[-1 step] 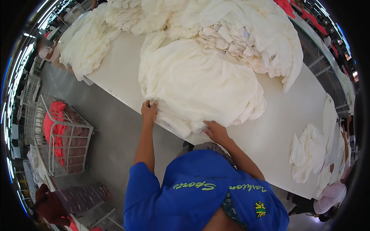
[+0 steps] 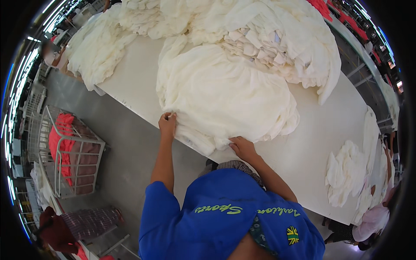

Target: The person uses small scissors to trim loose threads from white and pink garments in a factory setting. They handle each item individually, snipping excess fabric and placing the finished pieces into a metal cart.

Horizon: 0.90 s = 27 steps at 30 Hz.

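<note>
A large cream-coloured garment (image 2: 229, 91) of thin, gathered fabric lies bunched on the white table in front of me. At its near left edge, my left hand (image 2: 167, 123) has thumb and fingers pinched together on the cloth. Whether anything small is also tucked into those fingers cannot be made out. My right hand (image 2: 243, 148) grips the near hem of the same garment, its thumb and fingertips closed on the fabric. Between the two hands, a fold of the cloth reaches the table's front edge.
Heaps of cream garments (image 2: 299, 39) cover the far side of the table (image 2: 312, 143). A smaller cream pile (image 2: 344, 171) lies at the right, near a person in pink (image 2: 375, 221). A white wire cart (image 2: 102, 149) holding coral cloth stands left; another person (image 2: 60, 229) is lower left.
The fingers of my left hand have shifted slightly, and a small dark thing seen between them before barely shows now. My right hand and the garment look the same.
</note>
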Each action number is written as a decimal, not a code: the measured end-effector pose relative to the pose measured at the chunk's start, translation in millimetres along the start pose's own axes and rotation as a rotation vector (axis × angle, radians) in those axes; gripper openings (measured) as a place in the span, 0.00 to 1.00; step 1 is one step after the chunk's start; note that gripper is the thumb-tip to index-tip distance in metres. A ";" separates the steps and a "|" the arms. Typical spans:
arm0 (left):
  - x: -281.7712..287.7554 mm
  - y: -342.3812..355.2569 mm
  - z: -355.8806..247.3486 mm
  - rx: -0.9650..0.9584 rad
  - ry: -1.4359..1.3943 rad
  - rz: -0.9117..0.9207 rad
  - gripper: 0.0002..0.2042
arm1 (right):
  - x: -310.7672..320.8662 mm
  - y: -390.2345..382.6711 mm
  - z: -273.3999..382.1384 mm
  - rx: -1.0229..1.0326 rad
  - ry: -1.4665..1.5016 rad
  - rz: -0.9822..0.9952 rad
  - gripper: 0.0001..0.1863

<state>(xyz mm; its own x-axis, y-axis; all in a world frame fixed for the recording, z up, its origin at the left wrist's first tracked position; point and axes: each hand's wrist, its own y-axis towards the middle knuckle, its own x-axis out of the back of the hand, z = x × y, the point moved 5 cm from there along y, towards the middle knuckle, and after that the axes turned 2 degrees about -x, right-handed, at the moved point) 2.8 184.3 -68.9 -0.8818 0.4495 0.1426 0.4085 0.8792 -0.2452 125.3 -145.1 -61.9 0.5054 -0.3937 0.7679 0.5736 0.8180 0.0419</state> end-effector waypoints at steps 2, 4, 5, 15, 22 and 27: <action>8.8 16.3 2.4 -0.017 0.008 -0.016 0.06 | 2.1 9.7 2.8 -0.026 -0.023 0.008 0.10; 7.8 23.1 -16.3 -0.093 -0.033 -0.023 0.07 | 11.5 14.7 2.8 -0.078 0.046 -0.035 0.08; 8.5 25.1 -29.7 -0.131 -0.053 -0.027 0.07 | 19.6 17.1 3.3 -0.102 0.129 -0.082 0.08; 18.0 5.6 -19.6 -0.017 0.079 0.061 0.06 | 0.5 33.3 45.3 -0.027 0.363 0.140 0.19; 22.2 -2.2 17.7 -0.046 -0.181 -0.152 0.06 | -36.2 34.8 46.4 0.352 -0.062 0.062 0.17; 24.7 4.5 -9.3 -0.040 -0.156 -0.166 0.06 | -26.1 24.2 13.3 0.307 0.025 0.087 0.07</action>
<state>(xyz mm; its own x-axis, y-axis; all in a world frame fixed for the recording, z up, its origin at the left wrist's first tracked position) -14.9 200.8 -57.5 -0.9623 0.2707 0.0275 0.2607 0.9462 -0.1916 117.4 -109.5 -72.4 0.5623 -0.3236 0.7610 0.3081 0.9360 0.1704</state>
